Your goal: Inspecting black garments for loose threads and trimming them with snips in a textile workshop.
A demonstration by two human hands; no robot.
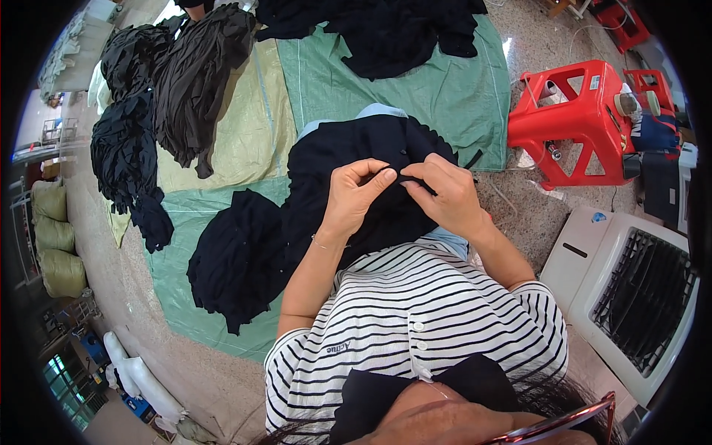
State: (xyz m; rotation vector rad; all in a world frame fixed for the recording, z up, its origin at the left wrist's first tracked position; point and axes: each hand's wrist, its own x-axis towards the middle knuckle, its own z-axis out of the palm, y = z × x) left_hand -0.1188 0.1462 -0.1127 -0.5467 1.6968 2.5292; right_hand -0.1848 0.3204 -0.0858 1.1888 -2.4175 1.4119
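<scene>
While both hands are working close together over the lap, the left hand (354,199) is pinching a fold of the dark navy garment (348,159) between thumb and curled fingers, and the right hand (443,194) is gripping the same fabric just beside it, fingertips nearly touching the left thumb. That garment is lying spread across the person's knees, right in front of the striped shirt (415,326), with a pale blue edge peeking out at its top and lower right. Spilling off to the left, another dark heap of cloth (237,259) is resting on the green tarp (445,89) that is covering the floor. Further up, black piles of clothing (170,96) are sitting on a yellowish sheet (252,126) and along the stone floor beside it. Off to the right, a red plastic stool (575,122) is standing near the tarp's edge, and a white fan unit with a dark grille (630,289) is sitting just beside the person's right elbow.
</scene>
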